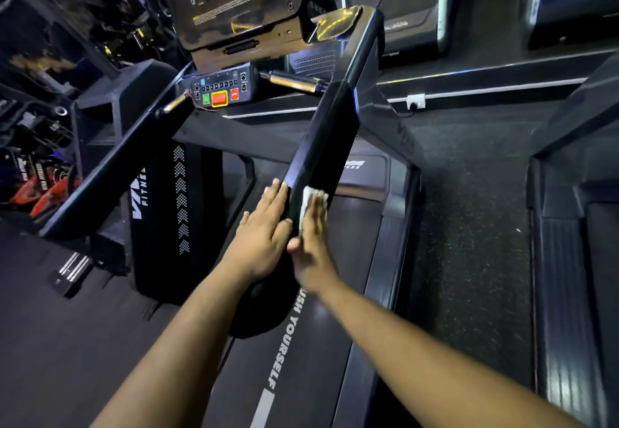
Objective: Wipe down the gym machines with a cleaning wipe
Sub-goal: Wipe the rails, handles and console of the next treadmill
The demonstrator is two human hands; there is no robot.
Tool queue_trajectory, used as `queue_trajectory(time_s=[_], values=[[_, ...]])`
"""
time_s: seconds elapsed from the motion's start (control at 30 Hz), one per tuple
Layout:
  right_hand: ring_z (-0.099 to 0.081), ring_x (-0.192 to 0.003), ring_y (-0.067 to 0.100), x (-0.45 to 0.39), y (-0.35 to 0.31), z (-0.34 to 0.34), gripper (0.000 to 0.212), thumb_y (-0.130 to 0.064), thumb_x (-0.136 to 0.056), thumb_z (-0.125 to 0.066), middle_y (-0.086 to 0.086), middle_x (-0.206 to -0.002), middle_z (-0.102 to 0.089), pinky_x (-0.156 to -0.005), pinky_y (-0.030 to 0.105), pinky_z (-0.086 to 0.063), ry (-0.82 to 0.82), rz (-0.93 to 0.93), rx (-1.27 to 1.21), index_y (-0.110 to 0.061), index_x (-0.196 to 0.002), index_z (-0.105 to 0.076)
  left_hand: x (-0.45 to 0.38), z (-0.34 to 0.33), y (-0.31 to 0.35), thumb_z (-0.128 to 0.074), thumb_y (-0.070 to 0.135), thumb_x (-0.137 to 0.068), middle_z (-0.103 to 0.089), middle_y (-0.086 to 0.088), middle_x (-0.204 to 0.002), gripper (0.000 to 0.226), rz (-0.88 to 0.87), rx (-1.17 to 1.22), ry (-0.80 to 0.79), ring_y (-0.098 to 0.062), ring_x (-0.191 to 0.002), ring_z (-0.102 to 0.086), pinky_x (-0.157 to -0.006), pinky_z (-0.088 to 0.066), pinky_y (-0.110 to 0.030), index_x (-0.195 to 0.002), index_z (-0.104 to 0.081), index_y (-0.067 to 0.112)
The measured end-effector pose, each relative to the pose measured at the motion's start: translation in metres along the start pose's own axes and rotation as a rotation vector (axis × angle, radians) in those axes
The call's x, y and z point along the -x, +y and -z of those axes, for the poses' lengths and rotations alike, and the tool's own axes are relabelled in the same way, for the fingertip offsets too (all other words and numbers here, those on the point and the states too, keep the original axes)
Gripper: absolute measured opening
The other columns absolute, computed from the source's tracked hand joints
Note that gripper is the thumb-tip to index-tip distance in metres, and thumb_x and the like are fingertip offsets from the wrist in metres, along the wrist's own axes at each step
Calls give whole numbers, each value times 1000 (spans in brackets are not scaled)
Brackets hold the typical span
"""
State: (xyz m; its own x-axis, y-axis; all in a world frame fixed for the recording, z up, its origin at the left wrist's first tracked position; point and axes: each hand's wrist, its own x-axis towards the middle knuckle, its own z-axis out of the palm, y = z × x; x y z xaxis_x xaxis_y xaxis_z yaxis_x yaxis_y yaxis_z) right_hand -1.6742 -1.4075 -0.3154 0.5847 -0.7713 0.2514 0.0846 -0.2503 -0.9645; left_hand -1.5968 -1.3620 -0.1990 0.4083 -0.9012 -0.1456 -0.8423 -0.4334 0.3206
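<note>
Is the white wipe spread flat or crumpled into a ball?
Flat: the wipe lies pressed against the handrail under the right hand's straight fingers.

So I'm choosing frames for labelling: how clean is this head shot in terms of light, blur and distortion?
Head view: dim gym light, with yellow glare on the console; the right hand and the wipe are motion-smeared, while the left hand on the padded handrail is sharper; wide-angle bending curves the treadmill's edges, and the far background is soft.
</note>
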Motion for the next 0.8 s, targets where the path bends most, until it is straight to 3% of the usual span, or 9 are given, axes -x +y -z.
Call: queue_trajectory(time_s=[0.13,0.33,0.47,0.57,0.67,0.73,0.8], values=[[24,-151,15,-48,3,26,133,-103,-63,-4,1,-164,21,-126,42,8,75,-199,-85,-11,-158,10,-1,1,-2,-35,31,-104,4,14,-169,65,-8,1,4,3,-150,8,-127,-3,-52,-163,-8,29],[29,-149,11,22,-18,-17,124,-102,-64,-3,-5,-160,26,-122,25,15,22,-143,-112,-17,-152,17,-1,3,-1,-30,37,-95,7,14,-169,73,-20,9,-25,-2,-154,8,-125,-1,-51,-163,-5,31],[19,-153,16,-30,-14,9,145,-108,-52,-2,1,-165,19,-115,15,15,147,-250,-157,-11,-158,7,0,1,0,-36,26,-107,8,12,-169,65,-25,-51,-2,-6,-155,6,-126,-2,-52,-163,-4,29],[19,-153,14,-60,-16,29,153,-110,-42,0,3,-167,16,-118,21,14,141,-296,-128,-13,-160,6,-1,0,-1,-36,27,-108,8,13,-170,65,-31,-66,-4,-6,-155,8,-126,-1,-53,-163,-2,30],[23,-152,20,-40,-14,18,135,-103,-61,0,1,-163,20,-125,35,13,57,-72,-2,-8,-157,10,-4,2,-2,-35,30,-108,10,14,-169,64,-38,-70,-16,-4,-155,10,-126,0,-53,-163,-1,31],[26,-152,21,-18,-12,8,123,-97,-70,-1,1,-161,25,-125,38,13,-13,46,98,-8,-154,15,-5,3,-2,-35,31,-108,12,15,-168,65,-45,-83,-35,-3,-154,12,-126,3,-52,-163,0,31],[23,-153,25,-21,-4,11,129,-97,-70,-1,10,-163,24,-125,43,11,-29,104,181,-1,-156,10,-9,4,-3,-35,29,-108,12,15,-168,65,-49,-87,-33,-2,-153,13,-126,5,-51,-163,0,30]])
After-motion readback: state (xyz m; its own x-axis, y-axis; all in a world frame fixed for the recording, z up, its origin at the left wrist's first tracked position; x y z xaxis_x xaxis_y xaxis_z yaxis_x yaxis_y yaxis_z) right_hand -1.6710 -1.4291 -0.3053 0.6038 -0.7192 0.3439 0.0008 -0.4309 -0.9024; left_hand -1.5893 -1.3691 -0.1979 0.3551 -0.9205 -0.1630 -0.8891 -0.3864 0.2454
